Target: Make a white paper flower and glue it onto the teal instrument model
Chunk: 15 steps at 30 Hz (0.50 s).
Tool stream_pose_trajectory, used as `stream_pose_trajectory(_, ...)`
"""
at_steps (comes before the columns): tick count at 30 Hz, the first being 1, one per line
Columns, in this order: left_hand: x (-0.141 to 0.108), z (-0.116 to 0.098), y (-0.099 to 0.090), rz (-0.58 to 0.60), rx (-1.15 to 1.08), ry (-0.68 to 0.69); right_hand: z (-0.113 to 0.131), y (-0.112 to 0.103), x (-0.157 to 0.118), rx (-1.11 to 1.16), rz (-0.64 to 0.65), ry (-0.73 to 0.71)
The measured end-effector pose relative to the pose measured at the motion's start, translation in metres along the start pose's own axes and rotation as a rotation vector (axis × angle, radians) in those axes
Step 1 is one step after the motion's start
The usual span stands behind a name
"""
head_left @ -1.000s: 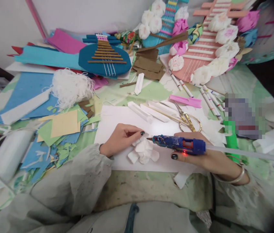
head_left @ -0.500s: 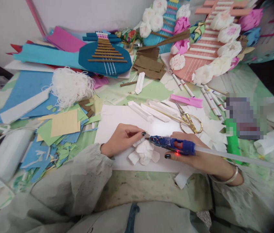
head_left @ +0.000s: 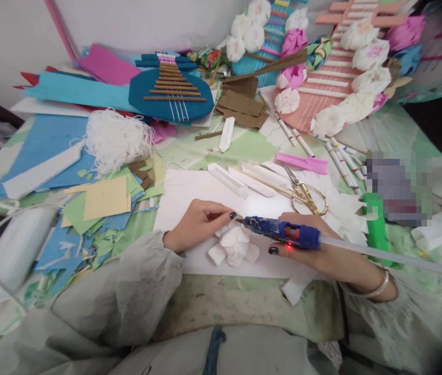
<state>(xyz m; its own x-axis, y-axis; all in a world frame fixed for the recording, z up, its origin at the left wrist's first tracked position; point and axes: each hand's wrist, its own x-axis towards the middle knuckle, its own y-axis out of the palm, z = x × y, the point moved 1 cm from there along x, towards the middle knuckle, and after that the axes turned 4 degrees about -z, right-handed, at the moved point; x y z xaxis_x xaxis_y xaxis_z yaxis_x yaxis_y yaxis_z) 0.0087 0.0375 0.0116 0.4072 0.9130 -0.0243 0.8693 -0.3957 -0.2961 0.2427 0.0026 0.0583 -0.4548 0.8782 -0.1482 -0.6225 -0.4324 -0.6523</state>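
"Pale green patterned tablecloth (head_left: 244,299) forms the ground, bearing a white sheet (head_left: 187,182). Where is the principal object?"

"White paper flower (head_left: 234,246), centre of the dial, resting on the near part of the sheet. Left hand (head_left: 201,224) at ten o'clock, right hand (head_left: 324,260) at three; scissors (head_left: 307,200) at two, apart from both."

"And the grips?"

"Left: thumb and forefinger brought together in a pinch, apparently on a small piece of paper (head_left: 226,228), mostly hidden. Right: fingers wrapped around a blue glue gun (head_left: 279,232), its nozzle (head_left: 240,221) directed towards nine o'clock, just beside the left-hand pinch."

"How should each handle?"

"By judgement: flower light, soft and easily crushed, best taken low at its base rather than by the outer petals (head_left: 216,254). Piece of paper thin and flexible; one edge suffices, with skin clear of the probably hot nozzle. Glue gun stiff and heavier, the long glue stick (head_left: 381,253) trailing towards four o'clock; best held round the body."
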Motion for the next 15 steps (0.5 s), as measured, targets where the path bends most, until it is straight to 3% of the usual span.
stream_pose_trajectory(11,-0.002,-0.002,0.000,0.002,-0.023,0.001,0.000,-0.012,-0.005,0.142,0.041,-0.008)
stream_pose_trajectory(15,-0.006,-0.005,-0.004,0.060,0.055,0.077,0.000,-0.019,-0.011,0.190,-0.023,-0.006)
